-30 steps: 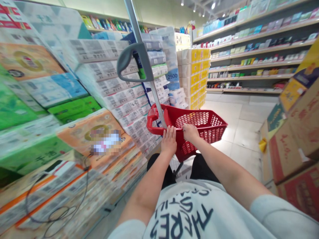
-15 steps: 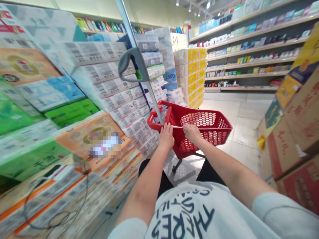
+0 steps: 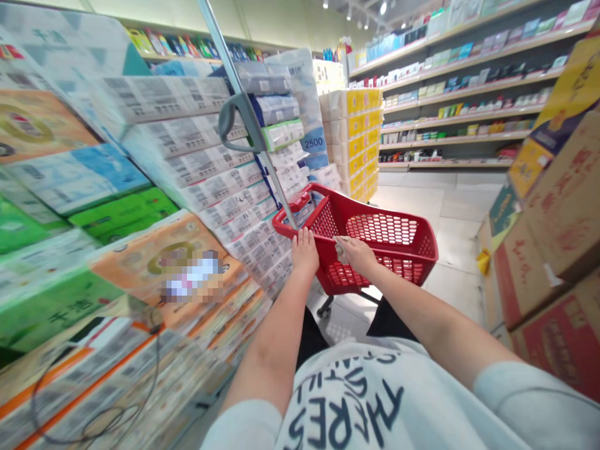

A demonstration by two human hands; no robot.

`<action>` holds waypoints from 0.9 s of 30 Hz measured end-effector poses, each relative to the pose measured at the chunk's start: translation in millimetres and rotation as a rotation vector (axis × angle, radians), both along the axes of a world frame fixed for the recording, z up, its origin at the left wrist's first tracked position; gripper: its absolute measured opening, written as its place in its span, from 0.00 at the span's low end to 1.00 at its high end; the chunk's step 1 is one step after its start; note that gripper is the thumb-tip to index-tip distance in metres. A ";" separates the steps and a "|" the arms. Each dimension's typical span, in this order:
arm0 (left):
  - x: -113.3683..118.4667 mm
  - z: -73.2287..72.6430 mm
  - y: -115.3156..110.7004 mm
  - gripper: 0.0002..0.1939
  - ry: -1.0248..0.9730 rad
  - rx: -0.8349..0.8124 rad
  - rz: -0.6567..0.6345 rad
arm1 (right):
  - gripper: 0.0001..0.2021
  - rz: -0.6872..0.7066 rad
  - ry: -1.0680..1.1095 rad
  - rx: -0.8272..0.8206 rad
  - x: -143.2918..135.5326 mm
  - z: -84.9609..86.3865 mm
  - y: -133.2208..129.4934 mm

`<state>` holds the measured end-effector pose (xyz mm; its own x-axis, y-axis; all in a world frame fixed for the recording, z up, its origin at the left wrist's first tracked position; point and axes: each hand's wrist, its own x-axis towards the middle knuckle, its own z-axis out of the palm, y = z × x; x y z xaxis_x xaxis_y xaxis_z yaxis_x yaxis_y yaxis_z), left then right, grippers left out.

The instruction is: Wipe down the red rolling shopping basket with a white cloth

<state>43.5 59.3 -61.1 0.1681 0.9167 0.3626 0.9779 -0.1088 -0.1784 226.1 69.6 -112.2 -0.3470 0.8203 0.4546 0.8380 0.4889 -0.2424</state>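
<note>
In front of me stands a red wheeled shopping cart [image 3: 389,249] with a perforated plastic basket. A long metal pole with a grey grip [image 3: 241,125] rises from its left end. My left hand [image 3: 304,253] has its fingers hooked over the cart's near rim, close to the pole's foot. To the right of it, against the near side wall, my right hand [image 3: 357,255] is closed on a small crumpled greyish-beige cloth [image 3: 341,250]. Part of that cloth hangs below the fingers. The basket's floor is mostly hidden by its near wall.
Stacked tissue packs [image 3: 206,150] rise along the left, with orange packs [image 3: 178,262] nearer and a loose black cable [image 3: 157,362]. Yellow-sided packs [image 3: 363,140] stand behind the cart. Cardboard cartons [image 3: 557,231] line the right. Stocked shelves [image 3: 450,112] run across the back, beyond the tiled floor [image 3: 435,194].
The cart sits slightly further left in view and its near side is turned a little. My right hand has moved left and lower along the rim, showing more of the cloth.
</note>
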 end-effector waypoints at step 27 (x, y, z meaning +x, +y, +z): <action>-15.6 -12.9 -6.8 0.32 -0.004 0.061 -0.053 | 0.26 -0.043 0.000 0.083 -51.8 7.8 6.5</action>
<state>27.8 52.5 -73.9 0.2144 0.8827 0.4181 0.9717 -0.1494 -0.1827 174.3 76.1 -104.4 -0.3122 0.7940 0.5216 0.8588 0.4706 -0.2025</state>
